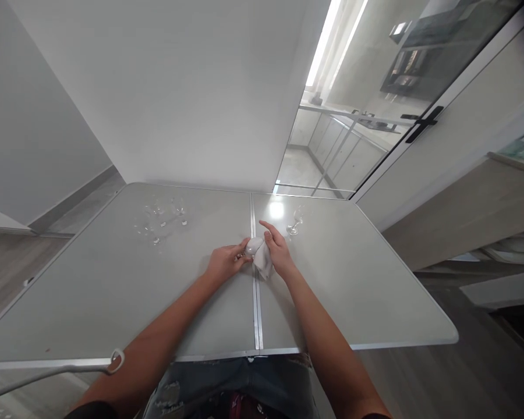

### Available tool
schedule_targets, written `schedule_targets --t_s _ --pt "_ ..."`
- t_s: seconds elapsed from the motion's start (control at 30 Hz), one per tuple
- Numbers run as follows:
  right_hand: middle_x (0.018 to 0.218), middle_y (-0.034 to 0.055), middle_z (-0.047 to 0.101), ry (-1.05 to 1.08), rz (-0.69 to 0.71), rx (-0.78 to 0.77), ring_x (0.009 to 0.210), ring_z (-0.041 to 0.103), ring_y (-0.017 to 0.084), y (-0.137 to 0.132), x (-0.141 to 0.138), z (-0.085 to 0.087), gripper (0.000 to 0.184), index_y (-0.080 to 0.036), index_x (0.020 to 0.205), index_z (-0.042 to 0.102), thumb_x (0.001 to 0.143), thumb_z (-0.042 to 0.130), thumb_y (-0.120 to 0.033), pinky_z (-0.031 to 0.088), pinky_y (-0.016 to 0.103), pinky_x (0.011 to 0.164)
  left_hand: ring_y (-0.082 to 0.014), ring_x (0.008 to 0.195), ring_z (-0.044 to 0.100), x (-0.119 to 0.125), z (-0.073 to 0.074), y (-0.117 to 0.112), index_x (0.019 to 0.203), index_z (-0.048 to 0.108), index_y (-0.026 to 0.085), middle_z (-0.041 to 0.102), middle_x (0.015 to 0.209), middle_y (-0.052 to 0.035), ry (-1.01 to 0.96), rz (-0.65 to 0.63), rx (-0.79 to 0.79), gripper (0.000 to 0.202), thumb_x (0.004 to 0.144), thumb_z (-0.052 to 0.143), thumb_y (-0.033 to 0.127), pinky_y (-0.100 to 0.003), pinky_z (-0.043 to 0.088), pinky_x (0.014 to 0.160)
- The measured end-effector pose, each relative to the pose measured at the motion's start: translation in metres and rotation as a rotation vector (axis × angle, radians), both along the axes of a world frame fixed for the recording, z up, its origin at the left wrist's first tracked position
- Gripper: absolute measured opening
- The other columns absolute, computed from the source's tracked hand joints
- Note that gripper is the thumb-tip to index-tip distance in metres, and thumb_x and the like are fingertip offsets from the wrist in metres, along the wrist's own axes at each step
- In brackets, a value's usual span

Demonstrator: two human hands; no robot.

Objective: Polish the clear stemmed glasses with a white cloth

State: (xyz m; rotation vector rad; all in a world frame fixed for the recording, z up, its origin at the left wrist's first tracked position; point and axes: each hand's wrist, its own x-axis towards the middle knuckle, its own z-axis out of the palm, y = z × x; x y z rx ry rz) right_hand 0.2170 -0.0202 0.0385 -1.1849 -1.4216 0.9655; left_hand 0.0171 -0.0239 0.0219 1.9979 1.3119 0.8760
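Note:
Over the middle seam of a grey folding table (113, 291), my left hand (225, 262) is closed round a small clear glass (248, 249). My right hand (279, 249) presses a white cloth (262, 259) against that glass, with the index finger sticking out. Both hands meet just above the tabletop. One clear stemmed glass (295, 221) stands upright to the right of my right hand, near the far edge. Several more clear glasses (161, 224) stand in a group at the far left of the table.
A white wall rises right behind the table's far edge. At the right stands a glass door with a black handle (423, 123). A metal bar with a ring (116, 361) runs along the table's near left edge.

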Motion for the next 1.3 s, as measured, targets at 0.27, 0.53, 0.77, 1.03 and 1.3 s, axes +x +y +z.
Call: schedule_targets --t_s 0.27,0.53,0.77,1.03,1.3 --pt "0.089 0.0052 0.067 -0.034 0.153 -0.003 0.073 0.058 0.020 -0.004 0.005 0.007 0.057 -0.026 0.145 0.051 0.100 0.038 -0.060 0.050 0.033 0.067 -0.0090 0.051 0.042 0.001 0.005 0.000 0.094 0.071 0.015 0.055 0.065 0.0002 -0.356 -0.266 -0.505 0.040 0.086 0.066 0.054 -0.021 0.032 0.051" --pt "0.074 0.0008 0.056 -0.162 0.108 0.204 0.061 0.047 0.015 -0.012 0.001 0.000 0.049 -0.023 0.130 0.065 0.102 0.038 -0.053 0.044 0.029 0.062 -0.0022 0.042 0.021 -0.010 0.009 0.009 0.074 0.053 0.016 0.046 0.062 0.0032 -0.632 -0.405 -1.066 0.044 0.082 0.070 0.055 -0.018 0.017 0.041" --pt "0.094 0.0052 0.066 -0.049 -0.079 0.082 0.080 0.057 0.019 0.000 -0.004 0.000 0.049 -0.023 0.128 0.065 0.101 0.037 -0.054 0.049 0.033 0.076 -0.0153 0.068 0.055 0.004 -0.001 -0.001 0.131 0.068 0.023 0.066 0.079 -0.0029 -0.056 -0.053 -0.075 0.051 0.082 0.073 0.037 -0.023 0.034 0.060" --pt "0.081 0.0040 0.063 -0.029 -0.036 0.015 0.070 0.056 0.020 -0.002 -0.004 0.004 0.053 -0.024 0.136 0.058 0.100 0.040 -0.058 0.049 0.034 0.066 -0.0119 0.058 0.051 0.004 0.002 0.000 0.115 0.073 0.020 0.061 0.070 0.0001 -0.199 -0.128 -0.239 0.036 0.086 0.068 0.041 -0.021 0.036 0.057" --pt "0.091 0.0053 0.067 -0.026 0.045 0.150 0.066 0.056 0.017 -0.014 -0.003 0.005 0.051 -0.025 0.140 0.055 0.101 0.039 -0.055 0.049 0.033 0.065 -0.0021 0.042 0.017 -0.009 0.012 0.007 0.080 0.054 0.016 0.039 0.059 0.0065 -0.722 -0.446 -1.209 0.041 0.089 0.063 0.054 -0.016 0.018 0.040"
